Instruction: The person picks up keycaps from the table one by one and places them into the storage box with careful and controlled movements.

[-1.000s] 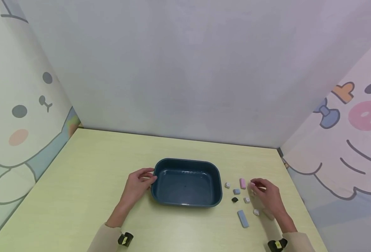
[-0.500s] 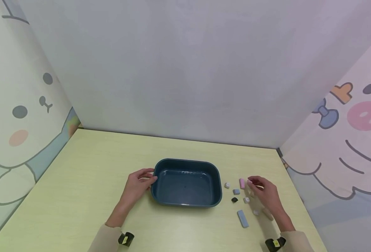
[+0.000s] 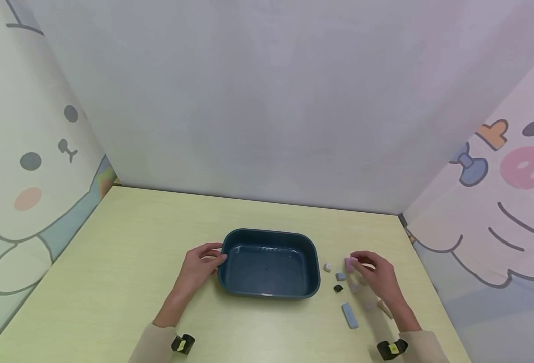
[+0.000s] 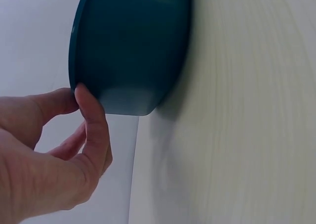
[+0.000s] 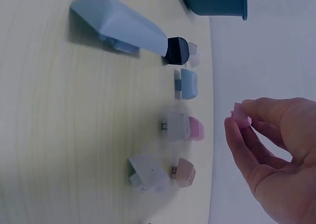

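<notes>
My left hand (image 3: 198,267) holds the left rim of a dark teal plastic basin (image 3: 267,272), pinching it between thumb and fingers, as the left wrist view shows. The basin sits on the table with nothing in it. My right hand (image 3: 377,275) pinches a small pink keycap (image 5: 241,116) between thumb and fingertip, raised above the table. Below it lie loose keycaps: another pink one (image 5: 196,128), a white one (image 5: 176,126), a second white one (image 5: 148,173) and a beige-pink one (image 5: 184,173). In the head view my right hand and its shadow obscure some of them.
Between basin and right hand lie a small blue keycap (image 3: 341,277), a black one (image 3: 338,288), a white one (image 3: 328,267) and a long blue one (image 3: 350,315). A long beige keycap (image 3: 384,308) lies by the right wrist. Printed cloth walls bound the pale table (image 3: 167,217).
My right hand has moved a little left with the pink keycap, now over the pink keycap on the table in the head view. My left hand and the basin stay put.
</notes>
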Demonstrator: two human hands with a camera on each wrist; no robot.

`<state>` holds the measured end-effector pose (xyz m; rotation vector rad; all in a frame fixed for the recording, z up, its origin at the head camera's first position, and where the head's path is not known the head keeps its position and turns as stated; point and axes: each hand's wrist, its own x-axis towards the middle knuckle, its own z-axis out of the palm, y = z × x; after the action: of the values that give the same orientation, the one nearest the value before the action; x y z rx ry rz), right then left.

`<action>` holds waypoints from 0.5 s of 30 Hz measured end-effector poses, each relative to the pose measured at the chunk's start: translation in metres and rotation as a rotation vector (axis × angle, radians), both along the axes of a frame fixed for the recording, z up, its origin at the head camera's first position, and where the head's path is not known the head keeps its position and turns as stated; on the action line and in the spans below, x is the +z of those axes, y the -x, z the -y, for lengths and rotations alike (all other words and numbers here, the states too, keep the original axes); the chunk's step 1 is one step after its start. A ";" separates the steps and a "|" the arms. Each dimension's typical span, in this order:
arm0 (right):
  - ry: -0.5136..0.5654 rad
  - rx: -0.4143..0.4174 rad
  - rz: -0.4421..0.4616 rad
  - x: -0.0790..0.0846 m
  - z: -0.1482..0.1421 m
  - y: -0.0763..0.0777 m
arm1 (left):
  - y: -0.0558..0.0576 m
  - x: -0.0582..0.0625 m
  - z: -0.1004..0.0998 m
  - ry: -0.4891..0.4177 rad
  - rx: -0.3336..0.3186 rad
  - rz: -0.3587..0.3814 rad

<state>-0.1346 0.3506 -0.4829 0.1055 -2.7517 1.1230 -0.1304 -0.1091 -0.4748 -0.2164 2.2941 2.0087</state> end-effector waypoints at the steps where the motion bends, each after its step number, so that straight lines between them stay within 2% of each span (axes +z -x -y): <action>1: 0.005 0.005 -0.003 0.000 0.001 0.000 | 0.000 0.000 0.000 -0.002 -0.001 0.000; 15: 0.016 0.056 0.009 0.010 0.016 0.003 | 0.001 -0.002 0.000 0.008 -0.003 -0.002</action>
<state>-0.1380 0.3346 -0.4733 0.1767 -2.7636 1.1621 -0.1310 -0.1087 -0.4770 -0.2113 2.3022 1.9998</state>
